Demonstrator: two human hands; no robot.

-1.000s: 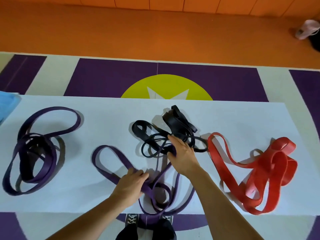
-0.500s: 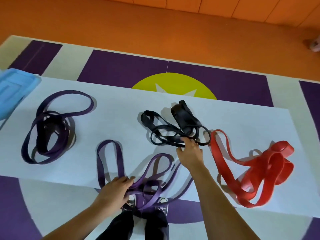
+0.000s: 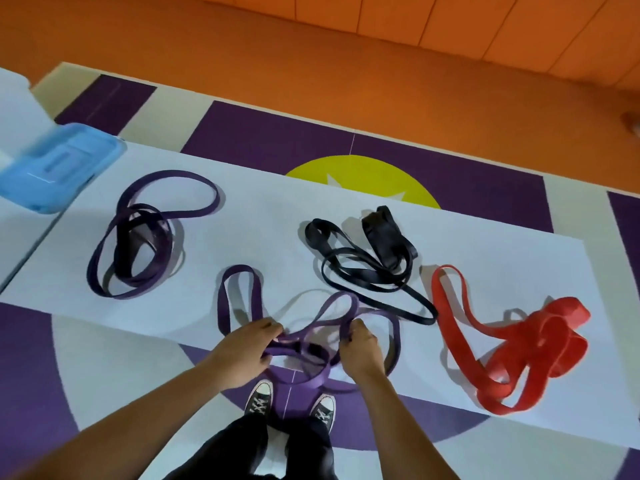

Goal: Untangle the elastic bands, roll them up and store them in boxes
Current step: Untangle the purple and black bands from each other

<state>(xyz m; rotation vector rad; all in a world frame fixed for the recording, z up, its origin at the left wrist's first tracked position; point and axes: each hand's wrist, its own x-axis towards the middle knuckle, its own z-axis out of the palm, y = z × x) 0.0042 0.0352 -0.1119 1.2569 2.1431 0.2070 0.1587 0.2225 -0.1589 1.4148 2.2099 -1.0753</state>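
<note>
Four tangles of elastic band on one white table (image 3: pixel 277 230): far purple tangle (image 3: pixel 126 247), near purple tangle (image 3: pixel 298 339), black tangle (image 3: pixel 384 237), red tangle (image 3: pixel 554 327). Bands within each tangle cannot be counted. Also one blue box (image 3: pixel 59 168), two hands, left hand (image 3: pixel 242 351) and right hand (image 3: pixel 362 348), and two shoes (image 3: pixel 259 398) (image 3: pixel 323 408).

Looks like flat, smooth rubber in the near purple band (image 3: pixel 239 269), dull rather than shiny. Same matt elastic in the far purple band (image 3: pixel 173 173) and the black band (image 3: pixel 384 237); a faint sheen on the folds of the red band (image 3: pixel 554 327). Under them, a white table cover (image 3: pixel 277 230), smooth and matt, perhaps paper or thin plastic. Light blue moulded plastic on the blurred box (image 3: pixel 59 168). Canvas with white rubber toecaps on the shoes (image 3: pixel 259 400); black cloth on the trousers (image 3: pixel 277 445).
</note>
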